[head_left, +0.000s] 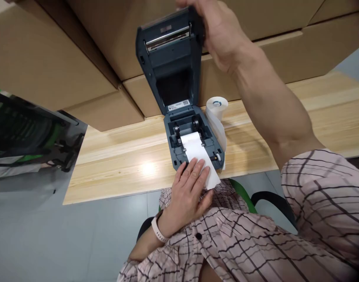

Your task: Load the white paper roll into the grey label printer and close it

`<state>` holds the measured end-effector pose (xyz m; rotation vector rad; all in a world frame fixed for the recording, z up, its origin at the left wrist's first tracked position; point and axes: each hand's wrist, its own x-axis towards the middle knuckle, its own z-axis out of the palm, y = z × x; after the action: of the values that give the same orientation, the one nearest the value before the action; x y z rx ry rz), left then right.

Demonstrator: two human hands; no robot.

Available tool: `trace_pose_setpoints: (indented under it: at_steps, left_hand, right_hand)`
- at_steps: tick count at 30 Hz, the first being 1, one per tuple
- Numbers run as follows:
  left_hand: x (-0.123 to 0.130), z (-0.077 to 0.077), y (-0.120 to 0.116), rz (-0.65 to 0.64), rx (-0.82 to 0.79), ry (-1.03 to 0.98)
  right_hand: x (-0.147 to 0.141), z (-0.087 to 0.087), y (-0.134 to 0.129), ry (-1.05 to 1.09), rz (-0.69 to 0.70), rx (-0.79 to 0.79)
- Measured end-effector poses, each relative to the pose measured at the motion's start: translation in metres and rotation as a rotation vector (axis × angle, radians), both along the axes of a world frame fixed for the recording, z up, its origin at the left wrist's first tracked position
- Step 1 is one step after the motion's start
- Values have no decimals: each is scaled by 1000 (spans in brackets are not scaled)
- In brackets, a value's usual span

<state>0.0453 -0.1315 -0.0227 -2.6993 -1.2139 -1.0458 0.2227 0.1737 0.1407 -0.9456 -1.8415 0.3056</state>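
Note:
A dark blue-grey label printer (170,145) stands on the table with its lid (151,62) raised. White label paper (193,147) runs out of its body over the front edge, its end hanging past the table. My left hand (188,190) lies on this strip with fingers stretched out, pressing near the printer's front. At the top, my right hand (219,37) grips the right side of the lid; some of its fingertips are hidden behind it. Beside the printer on the right, a roll of white labels (217,105) stands on end, with a loose length trailing along the printer's side.
Cardboard boxes (105,107) are stacked along the back of the wooden table (114,156). The table's front and left edges show, with grey floor (64,239) beyond. Part of a green and black chair (273,199) is below, and dark clutter (29,133) sits at the left.

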Motion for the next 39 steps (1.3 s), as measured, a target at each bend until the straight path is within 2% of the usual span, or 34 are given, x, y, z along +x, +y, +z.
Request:
trace_pose_setpoints:
  at_steps: [1,3,5,8,10,12,14,16,17,21,24,29,32,35,37,39]
  left_hand:
    - [-1,0,-1,0,5,1]
    - [-2,0,-2,-1,12,-18]
    - [-3,-2,-4,-26,32,-78]
    - [-8,-5,-7,-119,66,-234]
    - [-13,-6,-8,-125,122,-361]
    - [-16,-4,-4,-2,256,-450]
    - [-18,2,5,212,396,-464]
    - [-17,9,19,368,412,-430]
    - [-16,12,27,375,361,-416]
    - [-9,9,49,242,148,-335]
    - [-6,-3,55,235,161,-289]
    - [-8,-14,61,160,211,-382]
    - [-6,-20,49,167,184,-371]
    - [1,-36,21,255,301,-356]
    - [8,-49,2,299,387,-260]
    - [12,-58,-8,313,380,-132]
  right_hand:
    - [-3,2,1,50,31,-77]
    - [-3,-1,-16,181,119,-162]
    - [5,-11,-53,244,181,-65]
    - [21,-37,-119,229,259,144]
    - [29,-61,-156,77,258,183]
    - [33,-87,-181,-54,231,155]
    - [35,-112,-195,-129,218,129]
    - [34,-132,-202,-165,217,138]
    - [34,-139,-204,-173,211,145]
    - [32,-149,-209,-200,177,131]
    - [30,-149,-212,-185,177,122]
    - [28,-155,-213,-125,162,88]
    - [26,-160,-211,-71,179,88]
    - [22,-162,-210,3,179,94]
    - [20,-162,-211,26,155,75]
    - [18,-161,-212,34,133,58]
